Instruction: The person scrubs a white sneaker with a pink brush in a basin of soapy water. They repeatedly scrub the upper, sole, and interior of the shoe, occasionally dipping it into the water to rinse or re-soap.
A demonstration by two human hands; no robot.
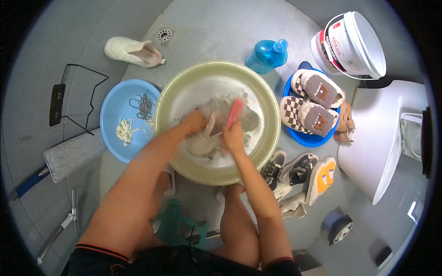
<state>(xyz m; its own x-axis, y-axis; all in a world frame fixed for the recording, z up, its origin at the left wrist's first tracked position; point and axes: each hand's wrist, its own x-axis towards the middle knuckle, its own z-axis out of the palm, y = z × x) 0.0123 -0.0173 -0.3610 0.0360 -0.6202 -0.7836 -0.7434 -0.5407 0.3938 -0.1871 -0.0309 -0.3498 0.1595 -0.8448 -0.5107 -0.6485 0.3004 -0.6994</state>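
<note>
A large pale green basin [163,99] of cloudy, sudsy water stands on the floor before me. Inside it lies a wet, light-coloured shoe [202,143], partly under water. My left hand [195,122] is closed on the shoe at its upper left side; the fingertips are hidden by water and shoe. In my right hand [234,138] is a pink scrub brush [236,110], tilted upright against the shoe's right side. My fingers wrap around its lower part, and its bristles are hard to make out.
Left of the basin, a light blue basin [113,108] holds grey shoelaces [143,106] and white shoelaces [124,131]. A white shoe [131,51], blue bottle [267,56], white bucket [363,46], slippers [317,122] and several shoes [299,168] surround it. A green stool [172,225] is beneath me.
</note>
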